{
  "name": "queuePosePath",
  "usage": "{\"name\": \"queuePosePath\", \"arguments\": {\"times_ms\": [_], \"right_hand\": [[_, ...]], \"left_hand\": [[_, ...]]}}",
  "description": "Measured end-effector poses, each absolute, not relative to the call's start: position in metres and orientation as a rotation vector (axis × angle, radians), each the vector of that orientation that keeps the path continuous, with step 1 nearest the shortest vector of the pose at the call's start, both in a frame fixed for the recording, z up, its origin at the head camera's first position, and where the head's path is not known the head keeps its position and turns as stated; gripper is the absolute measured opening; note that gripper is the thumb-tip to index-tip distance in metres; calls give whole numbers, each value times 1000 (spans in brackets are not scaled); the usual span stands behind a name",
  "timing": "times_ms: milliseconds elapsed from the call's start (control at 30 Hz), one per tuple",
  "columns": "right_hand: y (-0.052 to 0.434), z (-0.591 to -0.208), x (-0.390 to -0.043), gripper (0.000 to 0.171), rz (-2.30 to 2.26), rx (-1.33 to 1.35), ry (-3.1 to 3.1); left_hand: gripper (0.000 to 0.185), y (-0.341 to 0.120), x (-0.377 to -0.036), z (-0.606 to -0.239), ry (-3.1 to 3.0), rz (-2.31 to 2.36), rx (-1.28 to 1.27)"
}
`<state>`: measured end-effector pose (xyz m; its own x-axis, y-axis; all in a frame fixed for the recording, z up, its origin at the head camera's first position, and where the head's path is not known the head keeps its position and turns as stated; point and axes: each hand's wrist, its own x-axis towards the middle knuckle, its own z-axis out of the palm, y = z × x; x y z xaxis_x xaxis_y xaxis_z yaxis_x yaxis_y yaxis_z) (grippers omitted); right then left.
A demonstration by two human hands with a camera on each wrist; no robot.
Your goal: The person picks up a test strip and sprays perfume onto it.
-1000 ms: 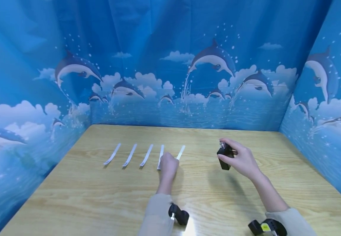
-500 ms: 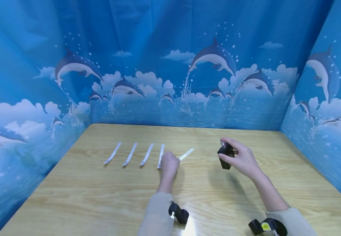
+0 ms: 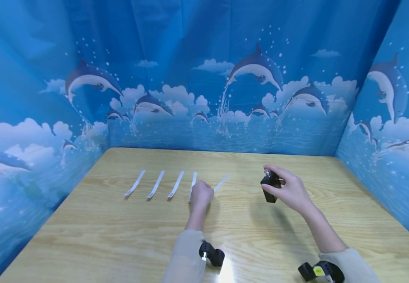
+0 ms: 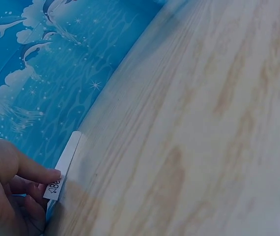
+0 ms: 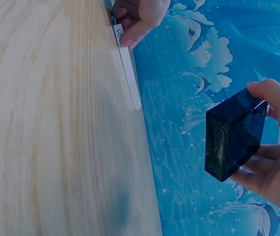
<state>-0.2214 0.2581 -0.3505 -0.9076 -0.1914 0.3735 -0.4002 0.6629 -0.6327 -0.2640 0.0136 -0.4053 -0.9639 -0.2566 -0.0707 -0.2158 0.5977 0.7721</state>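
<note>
Left hand (image 3: pixel 201 194) pinches strip (image 3: pixel 221 183) by printed end: light, floppy paper, probably. Right hand (image 3: pixel 289 190) grips bottle (image 3: pixel 269 188): rigid, smooth.

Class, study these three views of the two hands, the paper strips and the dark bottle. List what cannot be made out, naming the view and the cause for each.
1. Printing on the held strip: left wrist view, the left hand covers most of it.
2. Bottle top: right wrist view, the right hand hides it; head view, too small.
3. Fourth strip, near end: head view, behind the left hand.
4. Held strip's outline: head view, blurred.
</note>
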Motion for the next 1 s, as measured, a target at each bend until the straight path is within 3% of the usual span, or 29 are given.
{"name": "queuePosePath", "arguments": {"times_ms": [400, 1000], "right_hand": [[257, -349, -220, 53, 1110, 471, -2601], [258, -351, -220, 53, 1094, 458, -2599]], "left_hand": [[21, 15, -266, -405, -2679, -1535, 489], [19, 18, -273, -405, -2389, -2044, 332]]}}
